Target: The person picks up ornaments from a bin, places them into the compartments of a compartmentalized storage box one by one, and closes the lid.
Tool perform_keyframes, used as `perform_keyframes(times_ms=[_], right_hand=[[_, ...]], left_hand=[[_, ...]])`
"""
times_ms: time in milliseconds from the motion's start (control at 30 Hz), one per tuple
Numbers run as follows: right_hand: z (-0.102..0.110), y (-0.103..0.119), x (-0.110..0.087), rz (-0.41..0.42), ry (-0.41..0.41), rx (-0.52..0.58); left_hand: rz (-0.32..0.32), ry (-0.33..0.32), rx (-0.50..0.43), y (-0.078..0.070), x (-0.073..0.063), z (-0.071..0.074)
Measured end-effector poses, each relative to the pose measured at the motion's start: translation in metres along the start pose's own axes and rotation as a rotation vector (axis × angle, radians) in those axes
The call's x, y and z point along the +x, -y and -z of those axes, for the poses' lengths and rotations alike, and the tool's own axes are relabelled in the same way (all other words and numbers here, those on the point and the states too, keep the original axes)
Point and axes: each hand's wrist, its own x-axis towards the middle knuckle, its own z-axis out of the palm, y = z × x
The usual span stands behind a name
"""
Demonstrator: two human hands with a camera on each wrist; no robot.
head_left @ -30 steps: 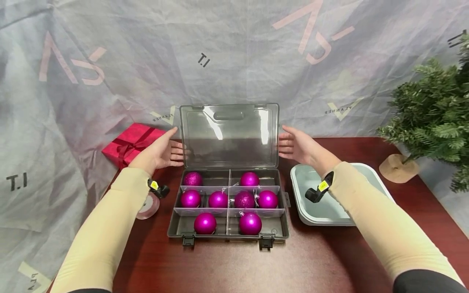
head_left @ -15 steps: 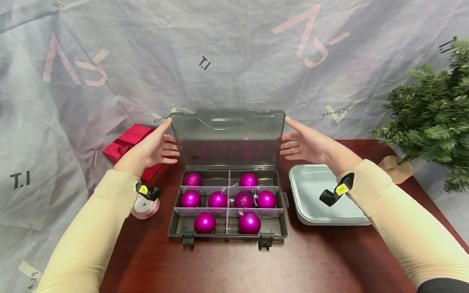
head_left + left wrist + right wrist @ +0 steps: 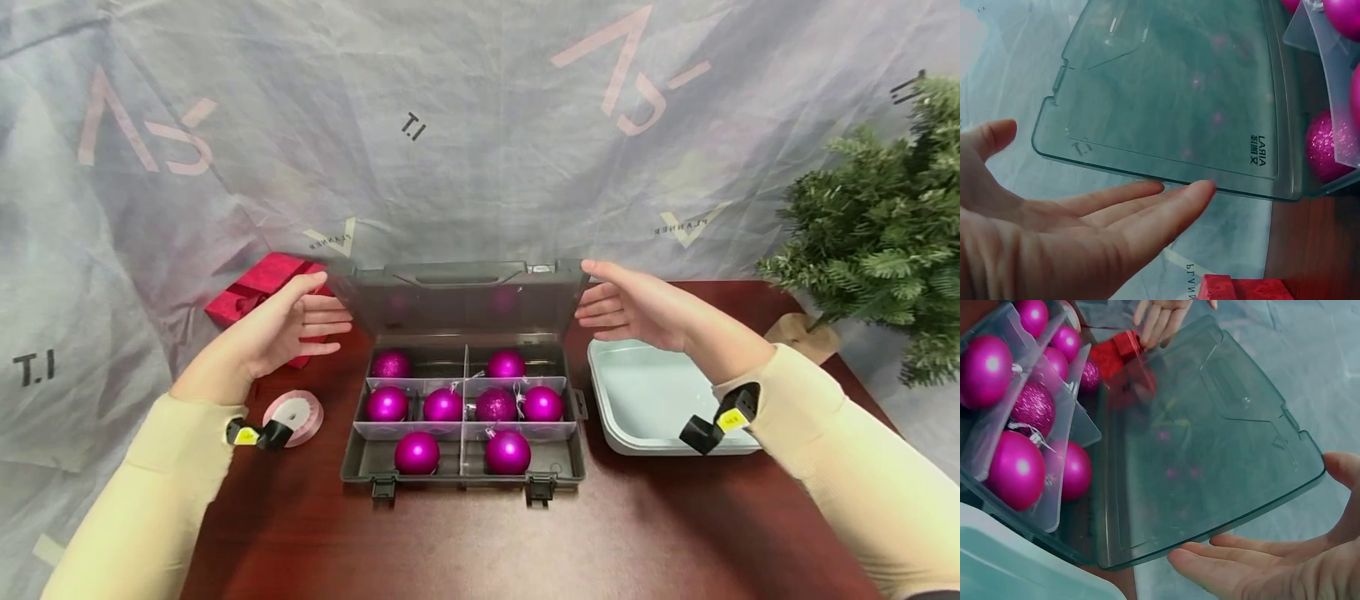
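Observation:
A smoky clear organizer box (image 3: 462, 481) stands on the table, its hinged lid (image 3: 465, 304) raised and tilted forward over the back row. Several magenta Christmas baubles (image 3: 416, 452), some glittery, lie in its divided compartments. My left hand (image 3: 288, 325) is beside the lid's left edge, fingers extended and thumb raised; in the left wrist view the fingertips (image 3: 1200, 190) overlap the lid's edge. At the lid's right side, my right hand (image 3: 645, 308) has its thumb tip at the upper corner and its straight fingers along the edge, as the right wrist view shows.
A pale blue-grey tub (image 3: 660, 396) stands right of the box. Farther right is an artificial fir tree (image 3: 877, 233) on a wooden base (image 3: 804, 333). To the left are a pink ribbon spool (image 3: 306, 421) and a red gift box (image 3: 247, 283). A grey cloth (image 3: 480, 167) hangs behind.
The lid has swung forward from nearly upright toward the box. My left hand has moved left, away from the lid's edge; the right forearm has shifted outward. The baubles have stayed in place.

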Motion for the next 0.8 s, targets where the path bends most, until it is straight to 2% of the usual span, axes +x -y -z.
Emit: perform_keyframes(times_ms=[167, 267, 367, 500, 567, 667, 800], right_hand=[[-0.008, -0.006, -0.016, 0.06, -0.029, -0.015], [-0.014, -0.013, -0.026, 0.109, -0.025, -0.022], [-0.02, -0.022, -0.035, 0.147, -0.012, -0.036], [-0.03, -0.036, -0.046, 0.158, -0.037, -0.016], [-0.035, -0.044, -0.051, 0.159, -0.058, -0.012], [-0.042, -0.055, -0.058, 0.171, -0.086, -0.083], [-0.051, -0.07, -0.066, 0.206, -0.097, -0.196]], left_hand=[[-0.039, -0.041, 0.011, 0.005, -0.014, -0.004], [-0.071, -0.072, -0.014, 0.011, -0.021, -0.006], [-0.101, -0.07, -0.063, 0.02, -0.029, -0.008], [-0.151, -0.075, -0.125, 0.037, -0.04, -0.012], [-0.18, -0.1, -0.131, 0.047, -0.044, -0.017], [-0.204, -0.147, -0.126, 0.062, -0.051, -0.023], [-0.188, -0.171, -0.112, 0.082, -0.061, -0.031]])
